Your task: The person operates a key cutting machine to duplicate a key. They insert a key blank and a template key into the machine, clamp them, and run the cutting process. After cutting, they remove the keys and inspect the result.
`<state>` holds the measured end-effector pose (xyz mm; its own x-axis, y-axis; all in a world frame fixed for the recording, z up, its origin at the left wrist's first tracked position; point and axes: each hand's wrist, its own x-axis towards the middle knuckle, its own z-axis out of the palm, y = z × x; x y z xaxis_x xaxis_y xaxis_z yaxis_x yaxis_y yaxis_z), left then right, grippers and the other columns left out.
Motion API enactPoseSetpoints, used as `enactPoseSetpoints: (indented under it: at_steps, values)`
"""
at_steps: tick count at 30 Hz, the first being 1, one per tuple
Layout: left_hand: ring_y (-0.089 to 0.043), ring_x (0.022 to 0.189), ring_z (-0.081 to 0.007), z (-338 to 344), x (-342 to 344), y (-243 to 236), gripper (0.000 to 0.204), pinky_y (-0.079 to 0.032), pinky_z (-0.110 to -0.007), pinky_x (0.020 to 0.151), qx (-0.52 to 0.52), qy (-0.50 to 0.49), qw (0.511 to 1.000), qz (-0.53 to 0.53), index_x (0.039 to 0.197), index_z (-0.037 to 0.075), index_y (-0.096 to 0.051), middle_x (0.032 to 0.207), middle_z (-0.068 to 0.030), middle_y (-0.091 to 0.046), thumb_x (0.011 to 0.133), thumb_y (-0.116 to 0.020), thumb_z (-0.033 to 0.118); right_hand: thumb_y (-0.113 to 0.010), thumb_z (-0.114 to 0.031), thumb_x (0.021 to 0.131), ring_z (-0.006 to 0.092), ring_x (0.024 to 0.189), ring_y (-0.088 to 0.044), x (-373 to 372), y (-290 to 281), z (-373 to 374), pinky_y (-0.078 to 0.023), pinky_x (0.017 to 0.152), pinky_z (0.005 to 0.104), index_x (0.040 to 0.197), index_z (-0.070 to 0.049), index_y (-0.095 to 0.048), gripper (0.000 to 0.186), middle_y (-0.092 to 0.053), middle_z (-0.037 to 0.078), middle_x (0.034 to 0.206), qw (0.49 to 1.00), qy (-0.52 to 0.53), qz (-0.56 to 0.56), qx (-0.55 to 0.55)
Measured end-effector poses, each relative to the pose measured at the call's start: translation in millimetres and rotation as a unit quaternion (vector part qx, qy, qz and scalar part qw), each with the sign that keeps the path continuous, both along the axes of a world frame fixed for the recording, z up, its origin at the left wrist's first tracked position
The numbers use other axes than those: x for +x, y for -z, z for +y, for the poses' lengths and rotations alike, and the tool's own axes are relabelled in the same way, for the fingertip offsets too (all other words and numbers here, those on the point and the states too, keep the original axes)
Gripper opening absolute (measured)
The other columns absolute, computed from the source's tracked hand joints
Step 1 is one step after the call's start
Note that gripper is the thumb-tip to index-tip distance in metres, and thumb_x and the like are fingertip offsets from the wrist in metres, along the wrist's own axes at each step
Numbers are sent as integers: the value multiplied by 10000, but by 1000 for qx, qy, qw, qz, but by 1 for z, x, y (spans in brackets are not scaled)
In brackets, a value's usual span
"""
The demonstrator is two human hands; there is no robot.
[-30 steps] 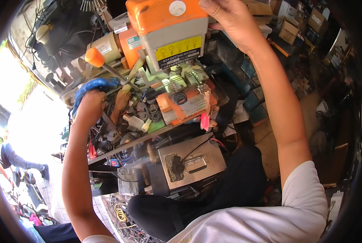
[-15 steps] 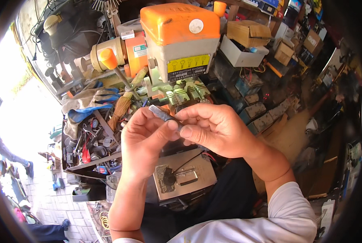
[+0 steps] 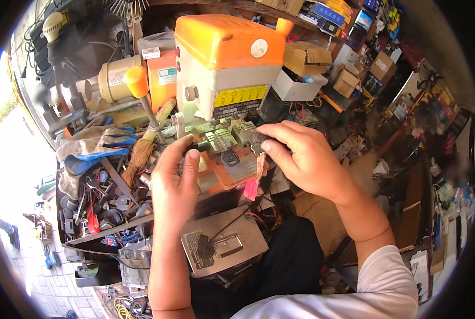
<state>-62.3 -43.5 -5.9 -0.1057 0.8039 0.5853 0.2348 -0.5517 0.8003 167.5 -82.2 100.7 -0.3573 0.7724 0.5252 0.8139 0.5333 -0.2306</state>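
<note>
A key cutting machine (image 3: 200, 90) with an orange hood and pale grey body stands in front of me. A key with a black head (image 3: 229, 158) lies at its clamps (image 3: 220, 139), its blade end toward them. My left hand (image 3: 175, 173) is at the left clamp side, thumb and index finger closed around a dark knob (image 3: 201, 145), only partly visible. On the other side, my right hand (image 3: 301, 159) pinches a dark knob (image 3: 257, 139) between thumb and fingers. Below it hangs a pink tag (image 3: 251, 189) on a pale strip.
An orange-handled lever (image 3: 137, 81) and a brush (image 3: 137, 162) stand left of the machine, beside work gloves (image 3: 91, 142). A tray of loose parts (image 3: 107, 202) lies nearer. A flat metal box (image 3: 253, 252) sits below my hands; cartons (image 3: 306, 58) are at the back right.
My hands held a small dark thing together above the bench. They have moved apart and forward to the machine's two sides. A black-headed key now shows at the clamps.
</note>
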Motion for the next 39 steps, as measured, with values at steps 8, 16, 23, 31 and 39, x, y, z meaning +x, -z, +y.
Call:
enactPoseSetpoints:
  at_steps: [8,16,23,31,39]
  values:
    - [-712,963,-267,15,5,17,217,-545,-350,886,-4,16,999,-45,1197,-21,-685,1067,-174,-729,984,-656,7,-702,-156,924,344,671,-677,-29,2,3,-545,592,445,1107,-95,-753,199,-691,102,811,986,43,-162,6]
    - [-708,987,-305,18,1,20,203,-541,-367,907,5,42,998,-57,1186,-11,-687,1090,-180,-720,990,-649,27,-695,-181,919,328,640,-683,-42,1,6,-548,560,439,1050,-98,-760,169,-680,99,770,979,47,-195,34]
    - [-709,1028,-336,17,-2,18,209,-543,-377,925,12,46,998,-39,1186,-16,-686,1114,-191,-721,983,-647,15,-751,-148,867,307,590,-644,-55,-1,-4,-523,520,411,1072,-92,-763,213,-661,69,758,957,90,-273,26]
    - [-712,1044,-350,18,-3,17,216,-545,-385,934,17,50,998,-34,1184,-22,-686,1122,-199,-723,971,-653,-2,-737,-136,882,302,603,-660,-57,6,-5,-526,513,399,1103,-69,-747,231,-690,73,794,956,101,-272,29]
    - [-674,1002,-157,19,-3,21,221,-528,-313,913,23,38,999,-32,1216,-26,-693,1081,-126,-746,1009,-657,42,-703,-111,877,291,594,-671,-69,9,2,-523,505,390,1152,-59,-722,281,-665,75,780,949,92,-297,49]
